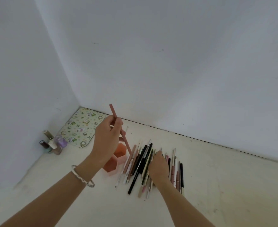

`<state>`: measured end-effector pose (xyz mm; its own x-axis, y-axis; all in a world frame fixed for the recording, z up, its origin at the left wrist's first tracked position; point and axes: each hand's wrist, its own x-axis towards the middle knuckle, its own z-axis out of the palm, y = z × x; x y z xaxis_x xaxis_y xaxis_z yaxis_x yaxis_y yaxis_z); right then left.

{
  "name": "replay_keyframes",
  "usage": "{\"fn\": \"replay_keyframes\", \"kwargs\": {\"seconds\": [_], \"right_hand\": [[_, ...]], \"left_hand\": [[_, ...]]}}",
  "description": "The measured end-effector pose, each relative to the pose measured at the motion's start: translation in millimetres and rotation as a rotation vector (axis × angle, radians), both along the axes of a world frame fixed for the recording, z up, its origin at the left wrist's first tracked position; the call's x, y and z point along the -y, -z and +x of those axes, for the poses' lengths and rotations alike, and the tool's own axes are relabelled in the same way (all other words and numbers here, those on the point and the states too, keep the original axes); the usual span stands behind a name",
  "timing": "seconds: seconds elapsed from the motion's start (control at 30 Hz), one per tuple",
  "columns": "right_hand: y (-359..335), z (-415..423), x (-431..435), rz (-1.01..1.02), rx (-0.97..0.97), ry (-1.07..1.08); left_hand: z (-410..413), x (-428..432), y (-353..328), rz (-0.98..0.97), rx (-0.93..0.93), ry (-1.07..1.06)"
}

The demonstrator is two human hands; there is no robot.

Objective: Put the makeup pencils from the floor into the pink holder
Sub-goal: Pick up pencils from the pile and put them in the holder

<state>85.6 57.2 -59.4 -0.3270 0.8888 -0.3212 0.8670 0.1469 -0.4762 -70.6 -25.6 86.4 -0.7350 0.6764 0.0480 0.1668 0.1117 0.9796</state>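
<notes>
Pinched between the thumb and fingers of the left hand [108, 138], a dusty-pink pencil [120, 129] was held near mid-length, tilted steeply, its upper end toward the wall and its lower end slanting down past the right rim of the pink holder [114, 158]. That tilt appeared chosen to bring the lower tip toward one of the open hexagonal cells directly below the grip; whether the tip was already inside a cell could not be told, since the hand covered part of the holder. A beaded bracelet [83, 176] sat on the wrist below the grip.

To the right of and below the grip, the remaining makeup pencils [140, 163] lay side by side on the floor [217, 185], close beside the holder, an arrangement that kept each transfer short. The right hand [158, 167] rested palm-down on the middle of that row; whether its fingers were closed on a pencil could not be told.

Left of the grip, nail polish bottles [52, 144] stood in the corner beside a patterned mat [81, 126], both clear of the work path.

One black pencil carried pale lettering along its barrel, too small to read; the mat's printed text was likewise illegible.
</notes>
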Motion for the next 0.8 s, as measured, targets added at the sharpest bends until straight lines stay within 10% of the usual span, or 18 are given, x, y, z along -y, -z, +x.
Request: {"fn": "replay_keyframes", "kwargs": {"seconds": [0.47,0.8], "right_hand": [[-92,-54,-3,0.286,-0.957,0.185],[-75,-108,53,0.275,-0.757,-0.171]], "left_hand": [[-68,43,68,-0.028,-0.429,-0.118],[-67,65,71,-0.032,-0.557,-0.196]]}}
